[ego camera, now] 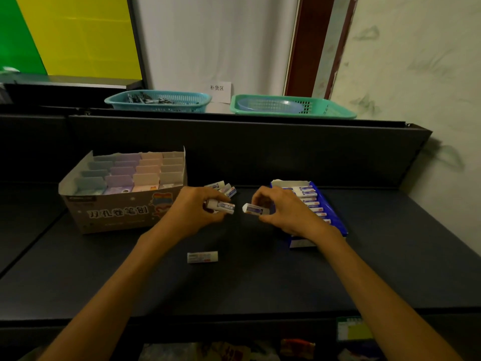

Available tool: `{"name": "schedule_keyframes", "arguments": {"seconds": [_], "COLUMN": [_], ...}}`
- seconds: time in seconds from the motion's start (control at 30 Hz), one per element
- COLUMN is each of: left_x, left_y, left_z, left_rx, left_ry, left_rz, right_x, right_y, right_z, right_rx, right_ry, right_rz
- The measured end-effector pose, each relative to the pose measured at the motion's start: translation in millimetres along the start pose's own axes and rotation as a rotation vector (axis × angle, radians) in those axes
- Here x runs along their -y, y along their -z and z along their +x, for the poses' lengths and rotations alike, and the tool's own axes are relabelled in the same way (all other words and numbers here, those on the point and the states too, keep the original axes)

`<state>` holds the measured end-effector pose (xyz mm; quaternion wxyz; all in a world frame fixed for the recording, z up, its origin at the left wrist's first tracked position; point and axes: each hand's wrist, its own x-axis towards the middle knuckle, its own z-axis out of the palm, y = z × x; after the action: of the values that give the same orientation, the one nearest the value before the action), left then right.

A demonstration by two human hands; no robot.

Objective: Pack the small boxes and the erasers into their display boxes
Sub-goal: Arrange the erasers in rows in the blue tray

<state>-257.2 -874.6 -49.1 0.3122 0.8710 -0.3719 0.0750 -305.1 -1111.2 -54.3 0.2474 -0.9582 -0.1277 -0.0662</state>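
Two hands at centre: left hand curls its fingers round an eraser; right hand pinches another eraser. Loose erasers at 12 o'clock, one at 6. Blue box at 3, carton at 9, on surface.

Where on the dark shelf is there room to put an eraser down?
Bare shelf lies right of the blue box, and in front of the grey box, left of the lone eraser. It is crowded between the boxes: both hands hold erasers there, with loose ones behind.
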Motion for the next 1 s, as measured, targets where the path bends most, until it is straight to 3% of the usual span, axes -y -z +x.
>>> {"name": "schedule_keyframes", "arguments": {"seconds": [0.33, 0.6, 1.0], "left_x": [-11, -22, -56], "left_y": [-8, -21, -54], "left_z": [26, 48, 86], "left_rx": [-0.003, -0.004, 0.006], "left_ry": [-0.046, -0.055, -0.065], "left_rz": [0.024, 0.018, 0.111], "right_x": [-16, -41, -82], "right_y": [20, 37, 69], "right_z": [2, -1, -16], "right_rx": [-0.062, -0.151, -0.167], "right_ry": [-0.038, -0.100, -0.104], "right_rz": [0.049, 0.264, 0.149]}}
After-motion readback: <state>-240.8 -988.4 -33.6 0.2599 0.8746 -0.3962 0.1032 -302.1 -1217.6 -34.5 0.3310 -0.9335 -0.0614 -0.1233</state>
